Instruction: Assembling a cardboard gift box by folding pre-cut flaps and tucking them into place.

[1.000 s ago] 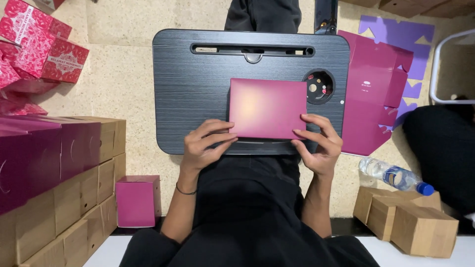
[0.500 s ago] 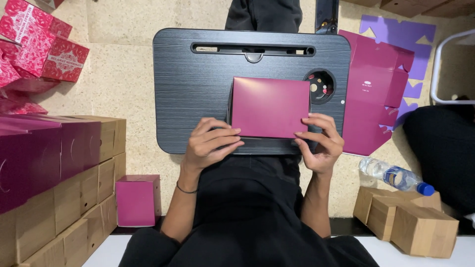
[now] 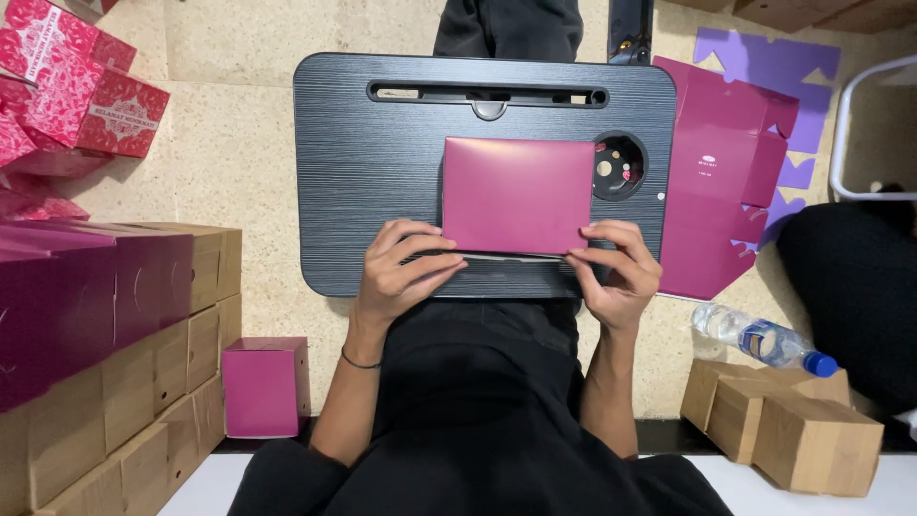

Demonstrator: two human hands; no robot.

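Observation:
A flat magenta box lies on a dark grey lap tray over my legs. My left hand grips the box's near left corner, fingers curled under its edge. At the near right corner my right hand holds the box the same way. A thin pale strip shows under the box's near edge, between my hands. The tray's round cup hole sits just right of the box with small bits inside it.
Flat magenta and purple box blanks lie right of the tray. A water bottle and brown cartons are at lower right. Stacked magenta and brown boxes fill the left; patterned red boxes sit at upper left. One magenta box stands by my left elbow.
The box has shifted slightly away from me on the tray, and both hands have slid along its near edge with it.

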